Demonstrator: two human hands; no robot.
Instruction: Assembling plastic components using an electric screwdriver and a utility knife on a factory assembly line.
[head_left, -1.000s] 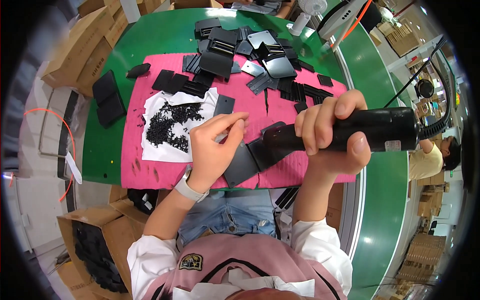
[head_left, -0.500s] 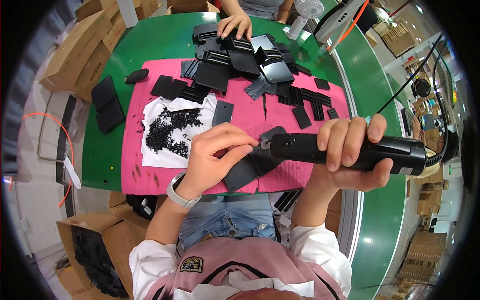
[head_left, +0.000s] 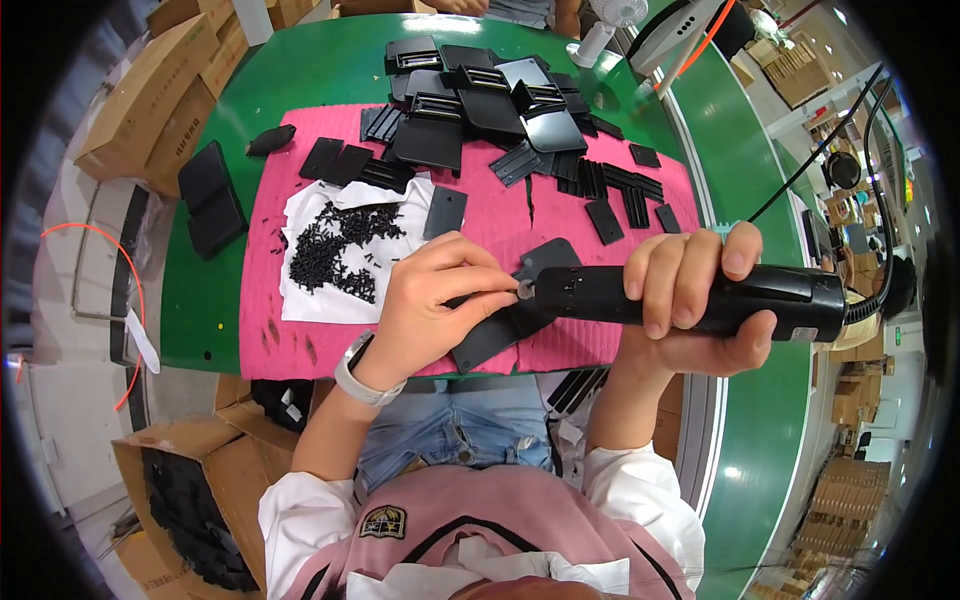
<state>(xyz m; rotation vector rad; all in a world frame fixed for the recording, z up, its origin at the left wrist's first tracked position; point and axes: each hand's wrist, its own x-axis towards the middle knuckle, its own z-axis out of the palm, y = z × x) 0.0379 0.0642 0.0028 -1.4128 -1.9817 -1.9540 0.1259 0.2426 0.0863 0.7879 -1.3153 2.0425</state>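
Observation:
My right hand [head_left: 700, 295] is wrapped round a black electric screwdriver [head_left: 600, 294], held nearly level with its tip pointing left. Thumb and forefinger of my left hand [head_left: 440, 300] pinch together at that tip, next to its clear nose; whatever they hold is too small to make out. Beneath the hands lies a hinged-looking pair of black plates [head_left: 490, 343], partly hidden by my fingers and the tool. Left of my left hand, many small black screws [head_left: 325, 270] are heaped on a white sheet [head_left: 325, 309].
A pink foam mat [head_left: 275, 210] covers part of the green table [head_left: 300, 70]. Stacked black panels [head_left: 430, 145] fill its far side, with slotted strips [head_left: 635, 208] to the right. A cable [head_left: 880, 280] trails from the screwdriver. Across the table is a co-worker's hand [head_left: 462, 6].
The co-worker's hand has drawn back from the panel pile toward the far edge. My hands stay together at the screwdriver tip, the tool shifting slightly left.

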